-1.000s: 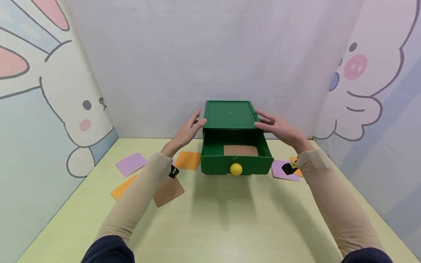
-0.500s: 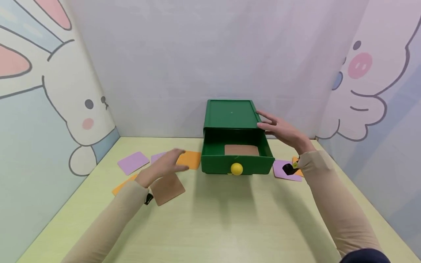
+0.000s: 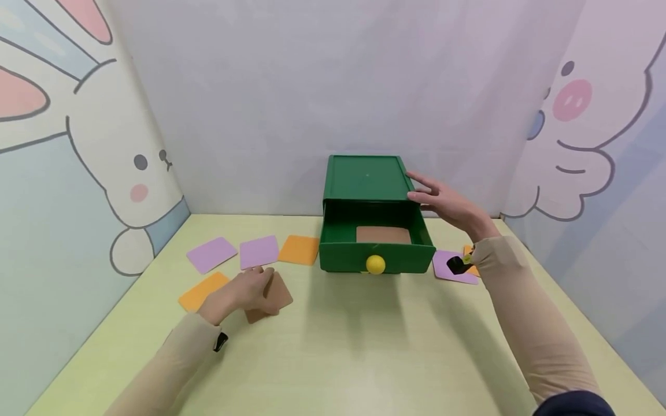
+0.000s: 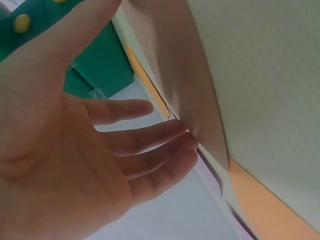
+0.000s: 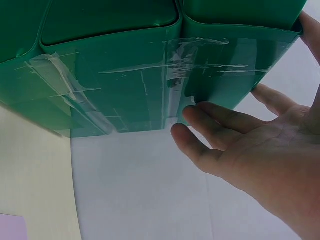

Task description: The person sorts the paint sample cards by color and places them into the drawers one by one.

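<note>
My left hand [image 3: 243, 296] is low over a brown card [image 3: 280, 292] on the table. In the left wrist view its thumb reaches along one side of the card [image 4: 175, 65], and the other fingers, only slightly bent, come right at the opposite edge. To the right stands a green drawer box [image 3: 368, 178] with a drawer [image 3: 338, 257] pulled out by its yellow knob [image 3: 376, 264]. Another brown card [image 3: 383, 234] lies in that drawer. Fingers extended, my right hand [image 3: 451, 207] rests at the box's upper right side; the right wrist view shows clear tape [image 5: 175, 75] along that side.
Two purple cards [image 3: 211, 255] and two orange cards [image 3: 299, 249] lie around the left hand. Right of the drawer, a purple card [image 3: 450, 267] overlaps an orange card [image 3: 470, 268]. A pale curtain wall [image 3: 250, 115] stands behind the table.
My left hand has left the box's left side and come down and left to the brown card. The right hand has stayed at the box. The drawer looks unchanged.
</note>
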A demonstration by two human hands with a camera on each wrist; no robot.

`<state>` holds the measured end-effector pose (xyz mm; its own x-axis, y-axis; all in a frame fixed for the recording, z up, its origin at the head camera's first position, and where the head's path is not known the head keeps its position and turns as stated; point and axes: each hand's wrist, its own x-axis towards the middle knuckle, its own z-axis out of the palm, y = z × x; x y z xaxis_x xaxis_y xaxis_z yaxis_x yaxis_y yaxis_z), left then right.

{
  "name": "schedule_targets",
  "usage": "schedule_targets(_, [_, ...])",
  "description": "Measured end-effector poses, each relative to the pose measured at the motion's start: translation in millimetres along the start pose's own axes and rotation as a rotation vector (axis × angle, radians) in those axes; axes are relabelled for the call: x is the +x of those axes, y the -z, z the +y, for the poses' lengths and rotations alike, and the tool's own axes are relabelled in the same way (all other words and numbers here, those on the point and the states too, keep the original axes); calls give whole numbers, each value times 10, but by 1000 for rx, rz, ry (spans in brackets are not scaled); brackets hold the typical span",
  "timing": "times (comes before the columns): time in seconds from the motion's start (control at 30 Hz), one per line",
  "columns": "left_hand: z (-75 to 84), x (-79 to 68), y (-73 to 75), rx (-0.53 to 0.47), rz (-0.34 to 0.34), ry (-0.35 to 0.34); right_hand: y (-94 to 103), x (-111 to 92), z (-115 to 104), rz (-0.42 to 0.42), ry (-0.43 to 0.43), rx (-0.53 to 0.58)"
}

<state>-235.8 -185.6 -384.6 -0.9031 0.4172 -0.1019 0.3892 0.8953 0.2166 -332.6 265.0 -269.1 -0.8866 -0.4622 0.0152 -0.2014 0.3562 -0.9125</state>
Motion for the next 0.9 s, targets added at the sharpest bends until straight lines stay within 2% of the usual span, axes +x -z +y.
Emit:
schedule_targets(0.2, [-24,-17,-4,-14,-2,-14,-10,15,17,-1,3,1])
schedule_targets(0.43, [-39,64,83,27,47,-63,-8,4,-1,-5,17,-7])
schedule_targets(0.57, [-35,105,203,-11,67,-95,-8,-5,-2,-1,17,-4])
schedule_targets(0.73, [-20,156,376,-99,45,-124,0,-9,11,3,14,0])
schedule_targets(0.9, [34,196,591,-128,55,-149,1,2,20,10,1,-8])
